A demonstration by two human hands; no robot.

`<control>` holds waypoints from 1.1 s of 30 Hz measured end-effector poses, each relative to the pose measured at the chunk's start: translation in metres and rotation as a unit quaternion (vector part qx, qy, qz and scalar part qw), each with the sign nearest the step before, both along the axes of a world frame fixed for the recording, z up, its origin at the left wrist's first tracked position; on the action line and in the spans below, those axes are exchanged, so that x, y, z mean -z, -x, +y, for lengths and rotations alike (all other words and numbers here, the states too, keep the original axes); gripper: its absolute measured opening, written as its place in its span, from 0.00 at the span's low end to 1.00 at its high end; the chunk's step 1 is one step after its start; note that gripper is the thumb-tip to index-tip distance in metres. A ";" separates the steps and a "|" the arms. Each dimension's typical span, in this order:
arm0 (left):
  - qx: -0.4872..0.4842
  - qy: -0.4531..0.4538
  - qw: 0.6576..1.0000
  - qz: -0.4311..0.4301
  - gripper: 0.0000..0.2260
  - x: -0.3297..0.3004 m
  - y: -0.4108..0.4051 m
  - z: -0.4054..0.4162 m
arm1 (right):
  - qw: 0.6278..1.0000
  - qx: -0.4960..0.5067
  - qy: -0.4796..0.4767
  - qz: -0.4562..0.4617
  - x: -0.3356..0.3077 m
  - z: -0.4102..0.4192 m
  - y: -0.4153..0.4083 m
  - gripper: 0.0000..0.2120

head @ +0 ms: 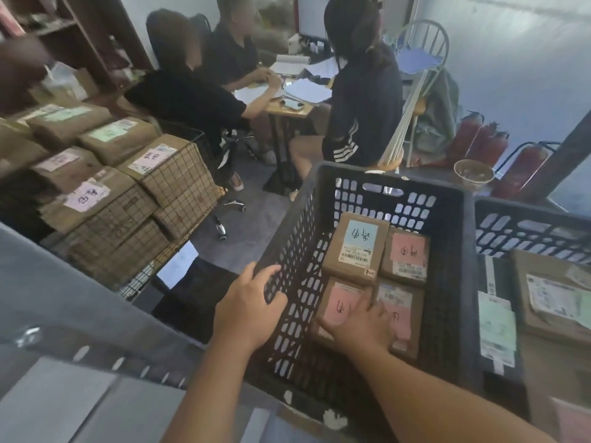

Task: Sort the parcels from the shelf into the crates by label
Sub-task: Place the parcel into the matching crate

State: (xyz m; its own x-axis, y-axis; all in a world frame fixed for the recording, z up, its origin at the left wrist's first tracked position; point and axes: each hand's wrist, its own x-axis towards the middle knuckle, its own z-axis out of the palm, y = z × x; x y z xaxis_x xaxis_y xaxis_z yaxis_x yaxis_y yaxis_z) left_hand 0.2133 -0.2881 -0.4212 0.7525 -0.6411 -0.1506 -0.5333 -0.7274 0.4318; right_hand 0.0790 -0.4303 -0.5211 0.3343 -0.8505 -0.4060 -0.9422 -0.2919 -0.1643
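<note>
A dark slotted crate [447, 282] stands in front of me with several brown parcels on its floor. One parcel has a blue label [356, 247]; the others carry pink labels [406, 255]. My left hand [246, 308] grips the crate's left rim, fingers curled over the edge. My right hand [361, 327] is inside the crate, resting on the near pink-label parcel [340, 303], fingers spread over it. A wire shelf [179, 199] at the left holds stacked brown parcels with pink and green labels.
A second dark crate [524, 225] at the right holds parcels with green labels [497, 327]. Three people sit at a small desk [287, 108] beyond the crates. Red fire extinguishers [524, 167] and a bowl [473, 174] are at the back right.
</note>
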 end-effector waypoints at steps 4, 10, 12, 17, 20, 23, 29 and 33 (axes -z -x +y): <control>0.001 0.027 0.999 0.017 0.23 -0.009 0.006 0.004 | 0.997 0.021 0.001 -0.073 -0.020 -0.005 0.021 0.65; 0.028 0.088 0.996 -0.003 0.27 -0.029 0.038 0.017 | 0.981 0.004 0.016 -0.193 -0.065 0.001 0.063 0.65; 0.039 0.105 0.994 -0.013 0.28 -0.039 0.053 0.023 | 0.973 -0.018 0.051 -0.226 -0.086 0.008 0.081 0.63; 0.058 0.139 0.988 -0.044 0.31 -0.065 0.095 0.043 | 0.940 -0.059 0.157 -0.298 -0.140 0.034 0.122 0.58; 0.056 0.155 0.985 -0.052 0.31 -0.080 0.120 0.058 | 0.917 -0.080 0.202 -0.333 -0.169 0.049 0.147 0.56; 0.042 0.179 0.981 -0.059 0.32 -0.092 0.139 0.075 | 0.913 -0.107 0.213 -0.332 -0.188 0.059 0.170 0.56; -0.017 0.183 0.981 -0.060 0.32 -0.108 0.175 0.112 | 0.908 -0.155 0.228 -0.314 -0.213 0.069 0.198 0.53; -0.083 0.195 0.974 -0.085 0.32 -0.117 0.210 0.134 | 0.905 -0.222 0.205 -0.300 -0.221 0.074 0.215 0.51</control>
State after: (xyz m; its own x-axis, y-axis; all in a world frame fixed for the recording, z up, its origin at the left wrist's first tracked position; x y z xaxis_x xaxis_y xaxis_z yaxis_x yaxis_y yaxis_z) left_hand 0.0033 -0.1537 -0.3046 0.8433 -0.4924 0.2155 -0.5104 -0.6079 0.6082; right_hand -0.1361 -0.3561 -0.3003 0.7353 -0.6173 0.2797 -0.4953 -0.7713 -0.3998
